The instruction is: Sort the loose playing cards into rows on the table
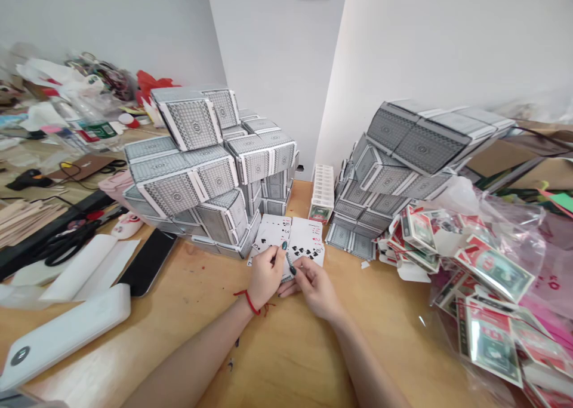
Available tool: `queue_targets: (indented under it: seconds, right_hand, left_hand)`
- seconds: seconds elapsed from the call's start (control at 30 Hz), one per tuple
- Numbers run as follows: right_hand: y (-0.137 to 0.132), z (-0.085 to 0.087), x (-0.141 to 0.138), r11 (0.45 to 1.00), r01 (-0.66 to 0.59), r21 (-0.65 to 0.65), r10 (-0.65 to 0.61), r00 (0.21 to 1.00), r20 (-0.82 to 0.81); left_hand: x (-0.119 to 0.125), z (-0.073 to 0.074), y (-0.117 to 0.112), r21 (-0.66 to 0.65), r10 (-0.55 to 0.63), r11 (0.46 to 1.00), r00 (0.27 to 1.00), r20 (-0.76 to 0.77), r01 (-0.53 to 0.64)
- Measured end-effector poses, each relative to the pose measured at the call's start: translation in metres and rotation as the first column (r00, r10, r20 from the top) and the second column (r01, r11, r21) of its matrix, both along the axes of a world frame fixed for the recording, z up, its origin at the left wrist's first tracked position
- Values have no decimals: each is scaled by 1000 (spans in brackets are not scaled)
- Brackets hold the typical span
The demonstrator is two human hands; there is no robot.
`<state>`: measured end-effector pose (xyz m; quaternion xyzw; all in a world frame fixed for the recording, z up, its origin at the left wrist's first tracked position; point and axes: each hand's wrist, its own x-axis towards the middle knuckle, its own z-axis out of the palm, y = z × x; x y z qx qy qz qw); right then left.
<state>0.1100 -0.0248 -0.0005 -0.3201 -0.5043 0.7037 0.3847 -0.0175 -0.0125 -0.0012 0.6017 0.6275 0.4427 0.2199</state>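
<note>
My left hand (267, 276), with a red string at its wrist, is closed, its thumb raised. Close against it is my right hand (312, 285), also closed with thumb and fingers pinched. Between them they grip a playing card (288, 269) seen nearly edge-on; fingers cover most of it. Just beyond my fingertips, face-up playing cards (305, 245) lie in overlapping piles, with black spades and some red figures showing. Behind these cards stands a row of boxed card decks (321, 193).
Tall stacks of grey-patterned card blocks rise on the left (188, 175) and right (403, 151). Opened red-green card boxes (490, 336) and clear plastic crowd the right side. On the left lie a black phone (147, 261), a white power bank (67, 333) and black scissors (74, 241).
</note>
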Motion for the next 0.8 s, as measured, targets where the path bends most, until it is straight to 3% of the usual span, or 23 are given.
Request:
queue_targets:
  seconds: [0.27, 0.57, 0.8]
  right_hand:
    - [6, -10, 2, 994, 107, 25, -109, 990, 86]
    - [6, -11, 6, 982, 175, 78, -185, 969, 160]
    - [11, -9, 7, 970, 244, -12, -244, 970, -19]
  left_hand:
    - [1, 1, 0, 22, -142, 990, 989, 52, 141]
    - [4, 2, -7, 98, -215, 971, 976, -38, 218]
    - [3, -2, -5, 152, -106, 985, 981, 161, 81]
